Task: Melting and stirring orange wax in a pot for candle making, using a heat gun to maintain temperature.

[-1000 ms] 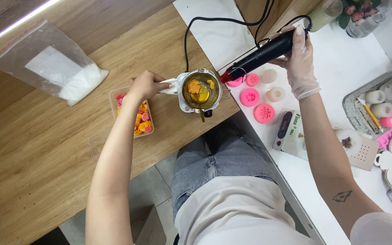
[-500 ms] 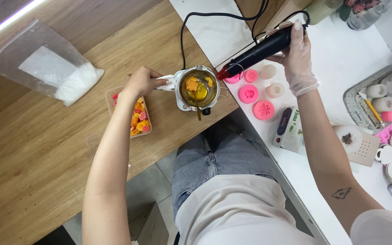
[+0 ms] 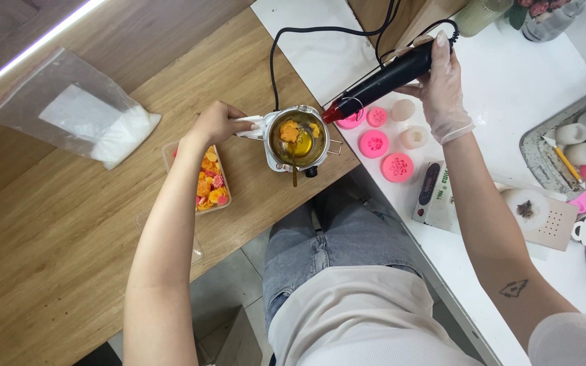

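My left hand (image 3: 215, 123) grips the white handle of a small metal pot (image 3: 298, 141) that stands on the wooden table. In the pot lie orange chunks in yellow melted liquid, with a stick resting in it. My right hand (image 3: 442, 85), in a clear glove, holds a black heat gun (image 3: 384, 76) with a red nozzle. The nozzle points down at the pot's right rim. The gun's black cord (image 3: 286, 51) loops up behind the pot.
A clear tray of orange and pink pieces (image 3: 210, 181) sits under my left forearm. A plastic bag of white powder (image 3: 76, 108) lies at the left. Pink and pale flower shapes (image 3: 382, 142) stand on the white table, by a small scale (image 3: 434, 190) and a grey tray of candles (image 3: 578, 146).
The pot and both hands have stayed almost still. The heat gun's nozzle keeps aiming at the pot; only the view has shifted slightly.
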